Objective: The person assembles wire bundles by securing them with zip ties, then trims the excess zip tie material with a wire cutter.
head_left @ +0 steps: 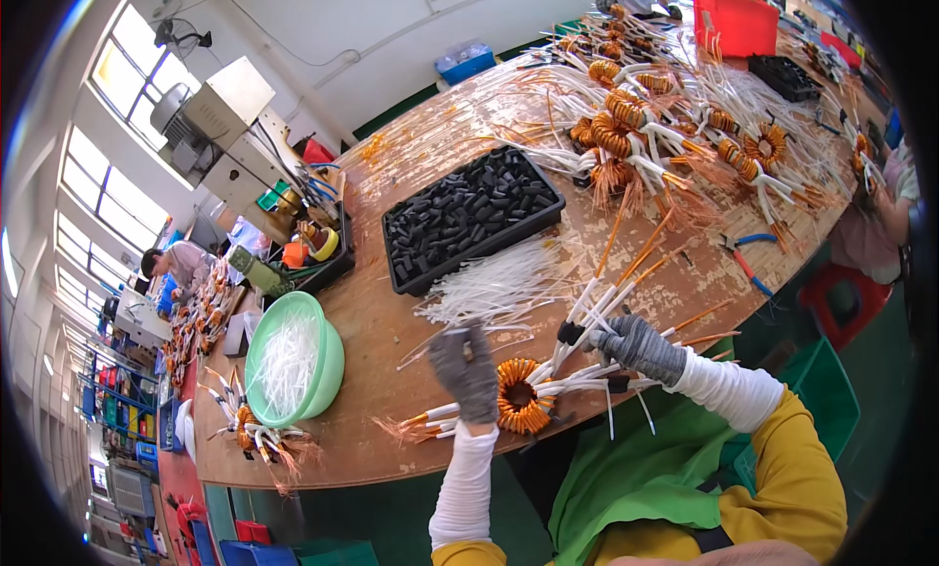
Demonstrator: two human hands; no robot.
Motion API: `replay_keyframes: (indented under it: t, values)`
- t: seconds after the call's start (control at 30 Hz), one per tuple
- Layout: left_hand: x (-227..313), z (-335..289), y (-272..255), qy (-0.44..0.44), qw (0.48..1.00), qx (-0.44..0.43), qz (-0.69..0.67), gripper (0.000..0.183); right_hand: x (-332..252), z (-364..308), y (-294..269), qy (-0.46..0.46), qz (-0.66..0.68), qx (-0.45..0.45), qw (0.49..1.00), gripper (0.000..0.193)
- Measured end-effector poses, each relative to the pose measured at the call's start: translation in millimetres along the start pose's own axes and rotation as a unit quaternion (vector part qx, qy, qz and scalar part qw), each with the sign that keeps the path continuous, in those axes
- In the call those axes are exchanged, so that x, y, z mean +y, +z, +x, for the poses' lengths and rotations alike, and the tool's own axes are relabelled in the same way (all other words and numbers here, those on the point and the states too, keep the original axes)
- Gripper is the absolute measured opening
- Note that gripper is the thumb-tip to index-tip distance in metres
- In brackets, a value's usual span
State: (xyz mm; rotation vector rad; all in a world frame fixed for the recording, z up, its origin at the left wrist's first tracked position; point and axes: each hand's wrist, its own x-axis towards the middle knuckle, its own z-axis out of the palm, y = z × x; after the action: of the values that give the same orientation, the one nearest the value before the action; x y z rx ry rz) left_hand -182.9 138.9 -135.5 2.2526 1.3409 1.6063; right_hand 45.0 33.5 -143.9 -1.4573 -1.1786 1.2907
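Note:
In front of me at the table's near edge lies a ring-shaped coil wound with orange copper wire. Its leads wear white sleeves and end in bare, frayed copper. My right hand, in a grey glove, is closed around a bundle of white-sleeved leads right of the ring; a black tube sits on them. My left hand, also gloved, hovers just left of the ring, near loose white cable ties. Its fingers are blurred, so whether they grip anything cannot be made out.
A black tray of short black tubes stands beyond the ties. At left are a green bowl of white strips and another coil. More coils pile up far right, near red-and-blue pliers. A machine stands back left; other people work nearby.

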Motion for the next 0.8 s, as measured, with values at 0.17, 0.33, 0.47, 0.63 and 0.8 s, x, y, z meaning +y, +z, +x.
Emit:
replay_keyframes:
  t: [0.17, 0.33, 0.47, 0.63, 0.8]
  values:
    - [-10.4, -19.8, 40.1, -0.227, 0.935, -0.193, -0.193, 0.015, 17.3, 13.0, 5.9, 0.012, -0.035, -0.024, 0.999, 0.027]
    - [-9.0, -20.6, 42.8, -0.237, 0.914, -0.214, -0.249, 0.018, 16.9, 18.1, 6.0, 0.046, -0.029, -0.076, 0.996, 0.022]
    - [0.0, -20.8, 34.4, -0.237, 0.916, -0.21, -0.246, 0.015, 3.9, 14.6, 10.4, 0.046, 0.026, -0.089, 0.995, 0.025]
    - [34.7, -29.4, 4.3, -0.243, 0.87, -0.286, -0.318, 0.023, -4.1, 8.6, 8.2, 0.057, 0.093, -0.095, 0.989, 0.026]
    - [47.5, -38.5, -8.4, -0.192, 0.863, -0.332, -0.328, 0.022, 6.1, 11.7, 6.1, 0.063, 0.098, -0.101, 0.988, 0.025]
